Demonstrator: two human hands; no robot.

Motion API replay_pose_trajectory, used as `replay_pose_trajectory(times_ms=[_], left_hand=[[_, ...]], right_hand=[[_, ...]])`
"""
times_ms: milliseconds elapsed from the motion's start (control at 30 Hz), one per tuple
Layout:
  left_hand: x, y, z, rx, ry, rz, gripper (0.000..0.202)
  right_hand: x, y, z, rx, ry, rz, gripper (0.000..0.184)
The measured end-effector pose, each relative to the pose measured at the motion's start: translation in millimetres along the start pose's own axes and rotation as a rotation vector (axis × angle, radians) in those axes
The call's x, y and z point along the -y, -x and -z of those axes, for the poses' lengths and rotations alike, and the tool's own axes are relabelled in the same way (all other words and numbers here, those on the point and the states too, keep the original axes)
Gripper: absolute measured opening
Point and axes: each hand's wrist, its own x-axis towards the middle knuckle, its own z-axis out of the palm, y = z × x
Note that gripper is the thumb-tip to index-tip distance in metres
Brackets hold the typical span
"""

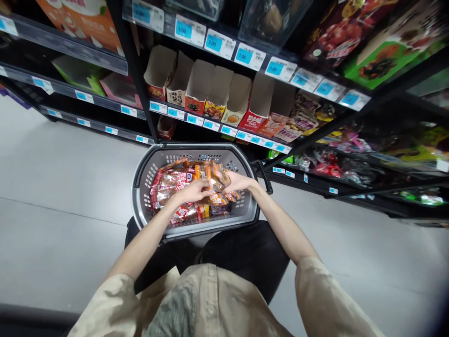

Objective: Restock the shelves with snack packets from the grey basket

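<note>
A grey shopping basket (140, 206) with a black rim sits at my knees, holding several packaged snacks. Inside it, my left hand (195, 191) and my right hand (236, 182) come together around orange-and-clear snack packets (216, 180). The left fingers are closed on the near left side of these packets, and the right fingers wrap their right side. Red-and-clear snack packets (168, 182) lie in the left part of the basket. A dark packet (220, 208) rests near the front wall. My fingertips are partly hidden by the wrappers.
Black store shelves (140, 70) stand just beyond the basket. Open cardboard display boxes (217, 89) line the middle shelf, above a strip of price tags (211, 125). Bagged snacks (328, 164) fill the lower shelves at right. Pale floor (70, 187) extends to both sides.
</note>
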Motion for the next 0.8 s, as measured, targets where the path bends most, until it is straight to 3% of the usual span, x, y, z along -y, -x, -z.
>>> replay_pose_trajectory(times_ms=[100, 200, 267, 367, 500, 567, 700, 800], left_hand=[[9, -2, -5.9, 0.003, 0.018, 0.051, 0.032], [15, -6, -6.6, -0.202, 0.086, 0.143, 0.035], [18, -8, -4.8, -0.359, 0.188, 0.210, 0.037], [17, -8, -2.1, -0.472, 0.448, 0.250, 0.044], [10, -7, -3.7, -0.497, 0.810, 0.301, 0.061], [5, -9, -5.8, -0.495, 0.973, 0.360, 0.057], [-2, -12, -7.4, -0.427, 1.271, 0.523, 0.048], [-9, -12, -3.9, -0.370, 1.392, 0.540, 0.050]], right_hand=[[0, 0, 4, -0.142, 0.175, 0.075, 0.034], [-3, 7, 18, -0.417, 0.371, 0.166, 0.043], [-2, 11, 23, -0.498, 0.458, 0.225, 0.051], [10, 12, 12, -0.470, 0.661, 0.280, 0.058], [33, 2, -19, -0.346, 1.007, 0.221, 0.058], [41, -4, -30, -0.319, 1.115, 0.214, 0.064], [41, -10, -42, -0.293, 1.176, 0.246, 0.073], [38, -11, -45, -0.310, 1.151, 0.258, 0.090]])
